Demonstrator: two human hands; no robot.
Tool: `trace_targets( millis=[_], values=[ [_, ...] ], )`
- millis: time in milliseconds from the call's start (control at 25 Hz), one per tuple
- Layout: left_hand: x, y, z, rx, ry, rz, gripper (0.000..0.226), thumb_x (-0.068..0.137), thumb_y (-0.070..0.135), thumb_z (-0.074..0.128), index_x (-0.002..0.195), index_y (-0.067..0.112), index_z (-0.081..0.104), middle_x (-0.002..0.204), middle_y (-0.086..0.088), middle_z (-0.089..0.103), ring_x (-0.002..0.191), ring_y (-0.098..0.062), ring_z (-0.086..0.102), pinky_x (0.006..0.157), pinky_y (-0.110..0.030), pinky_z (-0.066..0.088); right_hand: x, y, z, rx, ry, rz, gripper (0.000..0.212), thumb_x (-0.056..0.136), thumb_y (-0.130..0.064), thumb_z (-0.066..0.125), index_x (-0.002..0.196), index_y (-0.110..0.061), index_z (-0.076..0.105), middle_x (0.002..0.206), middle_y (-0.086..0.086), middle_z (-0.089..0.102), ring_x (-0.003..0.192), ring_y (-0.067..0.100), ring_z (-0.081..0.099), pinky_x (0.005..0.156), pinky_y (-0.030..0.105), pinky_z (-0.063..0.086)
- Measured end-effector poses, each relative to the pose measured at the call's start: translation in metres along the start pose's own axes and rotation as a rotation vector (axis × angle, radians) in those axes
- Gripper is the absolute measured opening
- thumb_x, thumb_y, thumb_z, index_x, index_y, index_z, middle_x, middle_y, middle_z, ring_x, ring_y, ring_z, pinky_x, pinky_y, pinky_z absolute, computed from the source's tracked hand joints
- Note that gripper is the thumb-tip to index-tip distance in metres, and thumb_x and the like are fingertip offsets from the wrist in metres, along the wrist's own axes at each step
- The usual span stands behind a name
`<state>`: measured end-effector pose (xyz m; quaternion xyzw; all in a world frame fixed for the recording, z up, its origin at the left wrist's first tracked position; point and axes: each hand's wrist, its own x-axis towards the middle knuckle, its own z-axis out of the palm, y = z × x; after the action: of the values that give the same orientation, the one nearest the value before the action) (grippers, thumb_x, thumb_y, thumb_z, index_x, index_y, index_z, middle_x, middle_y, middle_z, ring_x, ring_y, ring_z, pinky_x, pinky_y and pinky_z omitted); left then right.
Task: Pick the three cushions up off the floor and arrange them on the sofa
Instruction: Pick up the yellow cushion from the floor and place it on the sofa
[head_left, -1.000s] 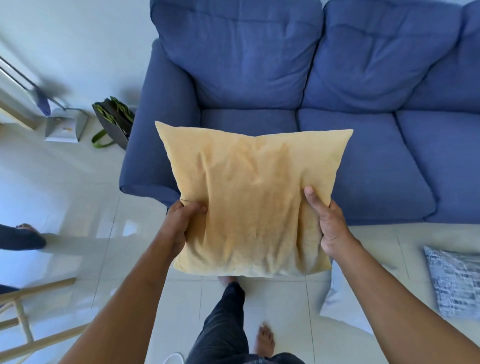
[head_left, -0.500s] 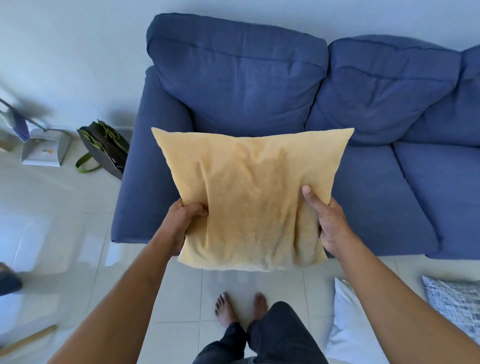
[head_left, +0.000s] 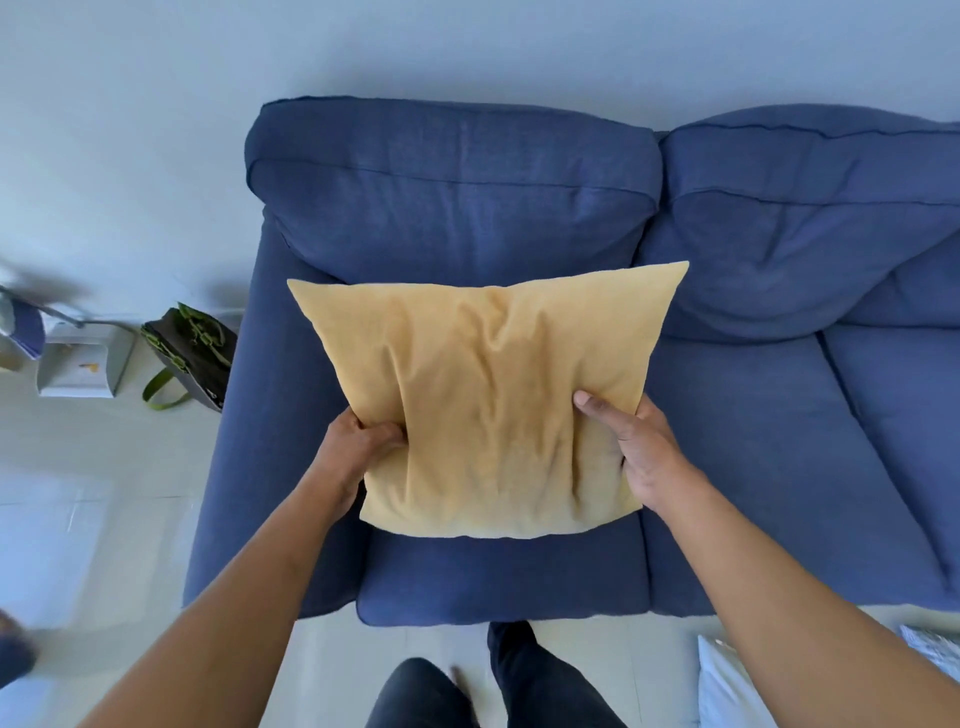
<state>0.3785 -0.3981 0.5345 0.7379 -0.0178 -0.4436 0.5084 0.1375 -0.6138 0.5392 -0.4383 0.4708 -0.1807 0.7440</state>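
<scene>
The left hand (head_left: 358, 441) and the right hand (head_left: 636, 447) are clamped on the two sides of the yellow cushion (head_left: 488, 400). It hangs over the left seat of the blue sofa (head_left: 779, 441). This looks like the putting-down step. Next it needs leaning on the back pad. A white cushion (head_left: 727, 686) and a patterned cushion (head_left: 932, 647) wait on the floor (head_left: 104, 493).

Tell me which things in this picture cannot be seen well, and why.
Head view only:
- White cushion and patterned cushion: cut off by the bottom and right edges.
- Sofa: its right part runs past the right edge.
- Seat under the yellow cushion: hidden, so contact is unclear.
- Fingers of the left hand and right hand: mostly behind that cushion.
- Objects at the left edge: blurred.
</scene>
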Motion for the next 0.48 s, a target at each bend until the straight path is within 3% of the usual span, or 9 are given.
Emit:
trace_targets(
  millis=[80,240,320,480],
  values=[
    [0.031,0.016,0.006,0.003,0.019,0.011,0.062,0.06,0.007,0.077,0.122,0.008,0.072,0.112,-0.011,0.083,0.108,-0.031,0.077,0.092,-0.044,0.061,0.037,-0.01,0.002,-0.039,-0.022,-0.008,0.085,0.061,-0.032,0.1,0.137,-0.023,0.063,0.127,-0.002,0.079,0.123,0.022,0.071,0.115,0.052,0.049],
    [0.087,0.043,0.017,0.001,0.077,0.054,0.063,0.059,0.005,0.077,0.122,0.007,0.072,0.109,-0.009,0.084,0.102,-0.027,0.079,0.081,-0.035,0.061,0.097,-0.021,0.009,-0.027,-0.004,-0.035,0.09,0.058,-0.026,0.097,0.138,-0.02,0.058,0.129,0.0,0.078,0.123,0.022,0.072,0.114,0.05,0.05],
    [0.118,0.053,0.02,-0.005,0.102,0.075,0.067,0.059,0.004,0.077,0.125,0.008,0.07,0.112,-0.008,0.083,0.102,-0.024,0.079,0.084,-0.035,0.061,0.127,-0.023,0.009,-0.035,0.036,-0.049,0.085,0.062,-0.02,0.095,0.138,-0.019,0.058,0.13,0.001,0.077,0.123,0.021,0.072,0.111,0.047,0.052],
    [0.186,0.046,0.03,0.079,0.102,0.045,0.064,0.074,0.005,0.08,0.134,0.017,0.061,0.12,-0.001,0.076,0.111,-0.021,0.07,0.091,-0.035,0.057,0.185,-0.01,0.015,-0.159,0.117,0.045,0.074,0.067,-0.026,0.093,0.133,-0.025,0.059,0.12,-0.007,0.075,0.122,0.019,0.067,0.1,0.04,0.053]
  ],
)
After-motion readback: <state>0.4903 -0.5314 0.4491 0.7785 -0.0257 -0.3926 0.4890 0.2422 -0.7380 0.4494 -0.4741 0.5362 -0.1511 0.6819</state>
